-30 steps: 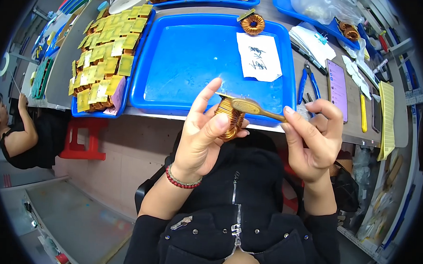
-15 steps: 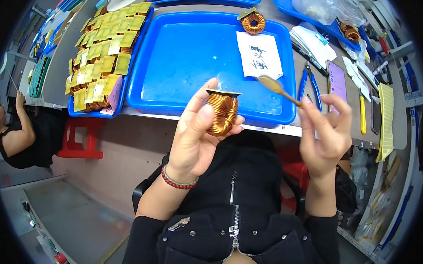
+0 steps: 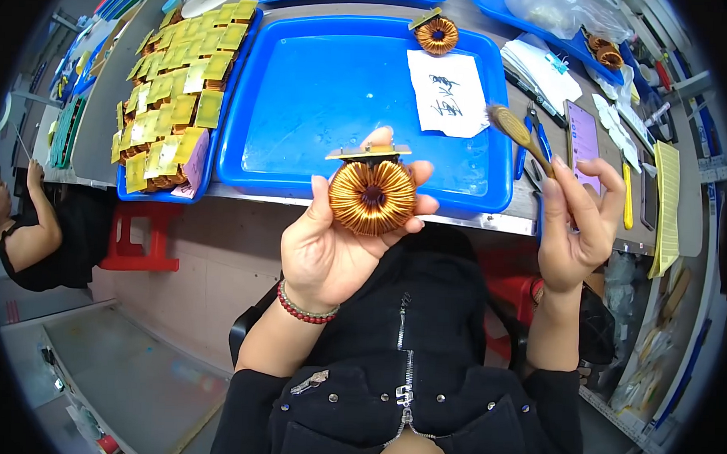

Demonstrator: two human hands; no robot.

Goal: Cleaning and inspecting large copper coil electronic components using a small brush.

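In my left hand (image 3: 331,250) rests a copper-wound toroid coil (image 3: 355,203), its round face and dark centre hole toward me. A thin yellowish board sits along the coil's top edge. My fingers wrap behind it and the thumb presses its left side. My right hand (image 3: 575,234) pinches a small brush (image 3: 513,128) by its handle, bristle end pointing up and left, apart from the coil. Beyond the coil lies a blue tray (image 3: 301,177), holding a white paper with handwriting (image 3: 444,94) and another toroid coil with a board (image 3: 437,36) at its far right corner.
Left of the tray, a second blue tray (image 3: 125,185) is packed with board-topped coils (image 3: 176,100). To the right lie blue-handled pliers (image 3: 543,133), a phone with a lit purple screen (image 3: 583,143), a yellow-handled tool (image 3: 626,196) and yellow paper (image 3: 666,201). Another person sits far left.
My left hand has turned the coil from edge-on to face-on, with the board now seen from its edge. My right hand has moved right with the brush, away from the coil.
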